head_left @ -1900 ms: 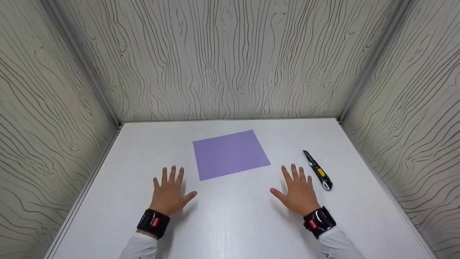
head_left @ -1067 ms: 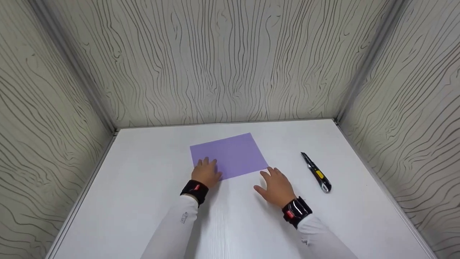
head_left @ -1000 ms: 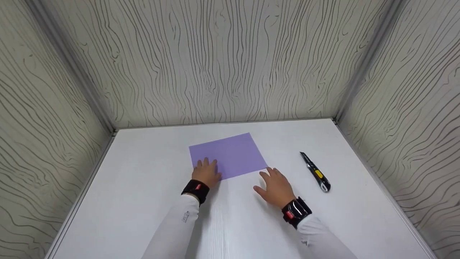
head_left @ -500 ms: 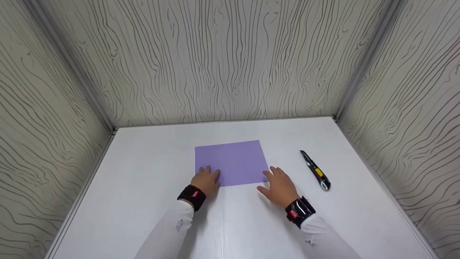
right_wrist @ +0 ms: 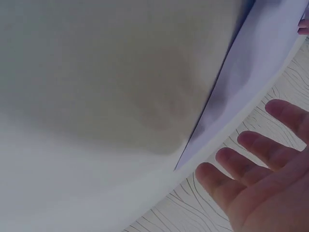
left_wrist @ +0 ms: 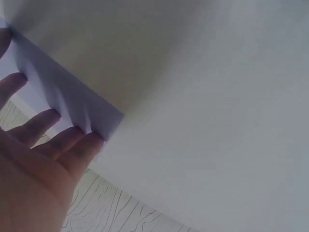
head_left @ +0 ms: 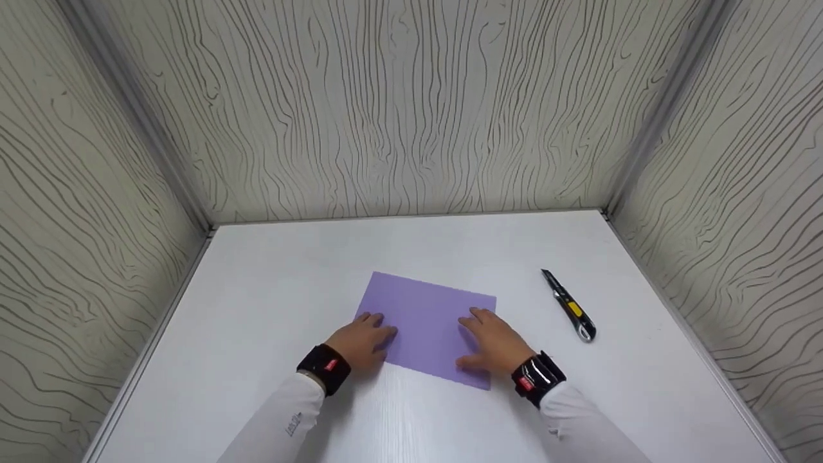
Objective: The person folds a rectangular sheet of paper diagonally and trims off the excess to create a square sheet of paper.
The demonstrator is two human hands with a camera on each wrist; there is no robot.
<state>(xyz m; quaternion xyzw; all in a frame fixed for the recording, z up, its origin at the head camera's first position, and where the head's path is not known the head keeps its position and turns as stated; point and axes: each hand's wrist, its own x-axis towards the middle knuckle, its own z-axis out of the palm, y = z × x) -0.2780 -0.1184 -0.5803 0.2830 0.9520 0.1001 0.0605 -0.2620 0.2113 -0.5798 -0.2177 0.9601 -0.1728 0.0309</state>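
Note:
A sheet of purple paper (head_left: pixel 427 321) lies on the white table, turned so that its right side is nearer the person. On its left edge rests the left hand (head_left: pixel 361 341), fingers loosely bent; the left wrist view shows several fingertips (left_wrist: pixel 50 116) touching the paper near a corner. The right hand (head_left: pixel 500 344) is over the paper's right edge with its fingers spread. In the right wrist view those fingers (right_wrist: pixel 260 145) look relaxed, and any contact with the sheet cannot be made out. Neither hand grips anything.
A black and yellow utility knife (head_left: pixel 569 305) lies to the right of the right hand, its tip pointing away from the person. Wood-grain panels (head_left: pixel 411 116) enclose the white table (head_left: pixel 276 270) at the back and both sides.
From lying apart, both hands came to the paper. The sheet has turned clockwise and slid toward the person; the right hand now reaches over its right edge. The knife lies unmoved.

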